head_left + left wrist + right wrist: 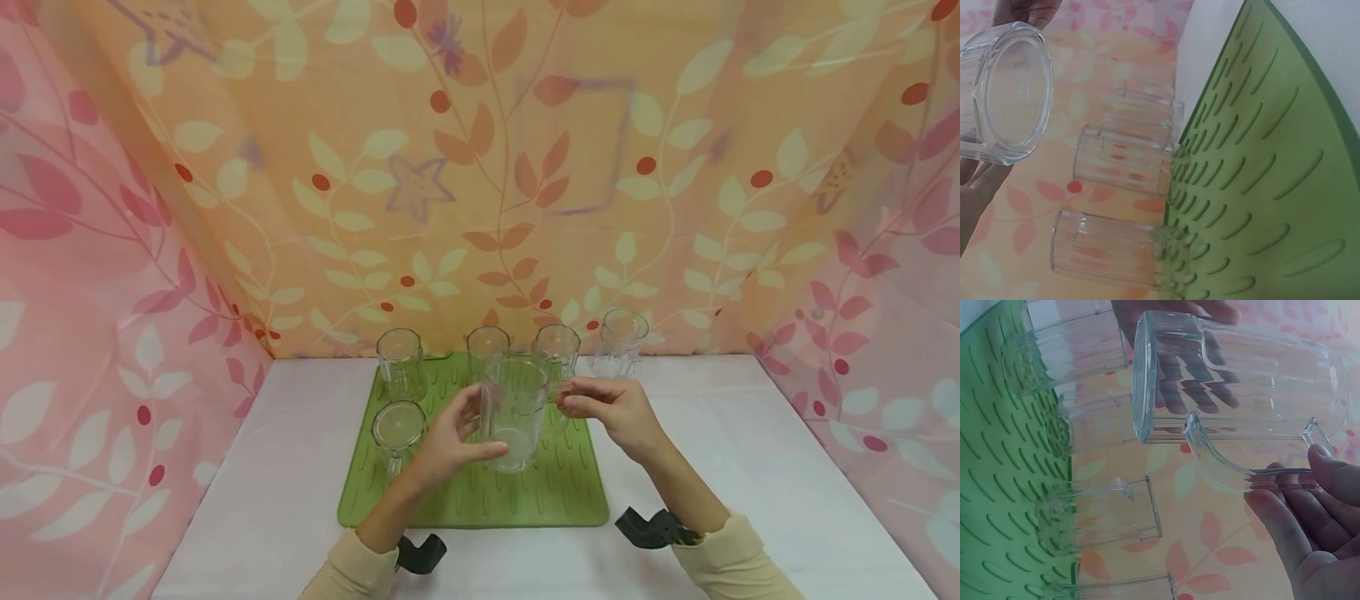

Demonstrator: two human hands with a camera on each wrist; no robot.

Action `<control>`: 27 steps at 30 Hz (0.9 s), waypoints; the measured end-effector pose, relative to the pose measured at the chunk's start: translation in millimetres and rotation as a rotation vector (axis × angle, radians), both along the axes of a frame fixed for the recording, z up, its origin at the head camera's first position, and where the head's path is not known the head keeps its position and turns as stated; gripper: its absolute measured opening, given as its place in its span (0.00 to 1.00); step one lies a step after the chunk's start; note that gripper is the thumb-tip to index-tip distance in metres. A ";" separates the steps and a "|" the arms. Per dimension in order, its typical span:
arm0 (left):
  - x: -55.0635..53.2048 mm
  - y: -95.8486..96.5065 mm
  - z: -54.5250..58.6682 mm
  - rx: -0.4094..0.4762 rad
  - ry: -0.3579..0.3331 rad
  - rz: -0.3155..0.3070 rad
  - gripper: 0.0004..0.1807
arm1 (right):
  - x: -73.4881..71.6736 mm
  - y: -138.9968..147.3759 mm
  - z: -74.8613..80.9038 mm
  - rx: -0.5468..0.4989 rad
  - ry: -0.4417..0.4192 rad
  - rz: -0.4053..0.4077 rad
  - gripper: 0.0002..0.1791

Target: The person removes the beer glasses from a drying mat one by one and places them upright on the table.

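Note:
A clear glass mug [513, 412] is held up over the green mat [487, 507], its mouth upward. My left hand [448, 437] grips the mug's body from the left, thumb on the near side and fingers round the far side. On the other side, my right hand [626, 414] pinches the mug's handle between thumb and fingers, as the handle [1216, 465] shows in the right wrist view. The round base [1019, 94] faces the left wrist camera, well away from the mat.
On the mat's left side stand two glass mugs, one at the back [401, 367] and one nearer [398, 429]. Two more, one left [487, 340] and one right [559, 342], stand along its back edge. Another glass mug [621, 342] is on the white table [697, 417], by the patterned cloth wall [480, 167].

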State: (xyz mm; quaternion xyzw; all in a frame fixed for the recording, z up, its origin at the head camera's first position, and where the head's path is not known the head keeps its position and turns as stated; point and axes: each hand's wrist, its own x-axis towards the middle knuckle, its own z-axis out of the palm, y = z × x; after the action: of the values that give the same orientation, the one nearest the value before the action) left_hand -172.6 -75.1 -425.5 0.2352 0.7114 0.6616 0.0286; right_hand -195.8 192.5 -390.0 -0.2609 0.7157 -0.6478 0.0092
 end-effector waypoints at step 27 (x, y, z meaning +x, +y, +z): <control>10.7 -18.6 30.8 -0.032 0.259 0.100 0.36 | -9.6 19.6 29.0 -0.166 0.085 -0.088 0.14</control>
State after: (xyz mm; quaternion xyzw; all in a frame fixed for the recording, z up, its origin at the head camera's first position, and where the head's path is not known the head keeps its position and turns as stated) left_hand -161.9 -93.7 -394.7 0.2822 0.7306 0.6149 -0.0926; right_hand -205.4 212.1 -361.0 -0.2565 0.6701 -0.6929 -0.0713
